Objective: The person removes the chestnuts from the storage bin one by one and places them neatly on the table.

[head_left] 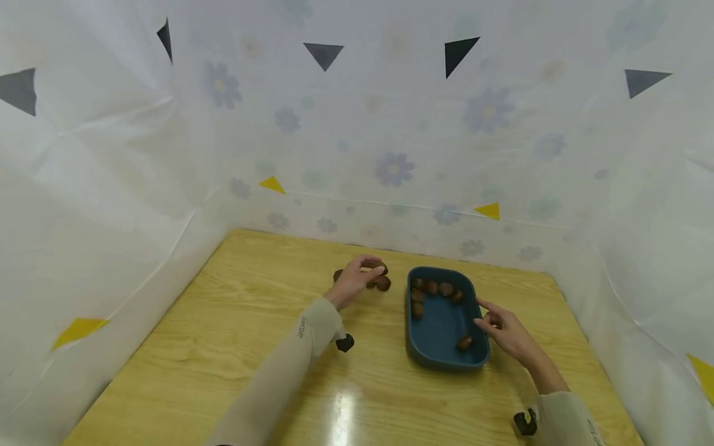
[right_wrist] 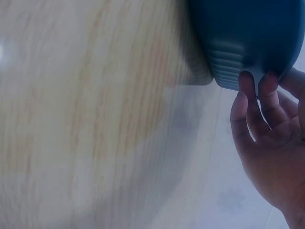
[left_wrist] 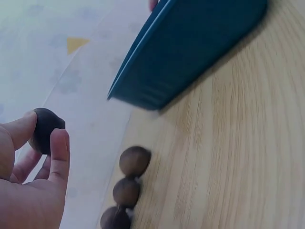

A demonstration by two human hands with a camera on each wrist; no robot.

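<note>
Chestnut [left_wrist: 46, 131] was pinched by the left hand [head_left: 352, 282], above the wooden table [head_left: 251, 310], left of the blue tub [head_left: 446, 325].
Smooth round shell: a slack thumb could have let it drop and roll. Right hand [head_left: 510, 334] gripped the tub's rim; an uneven pull might have tipped it. Loose chestnuts [left_wrist: 127, 192] lay near the left hand, easily scattered by a low knuckle.

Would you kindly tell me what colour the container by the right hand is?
The container is dark teal-blue, inside and out, best seen in the head view.
</note>
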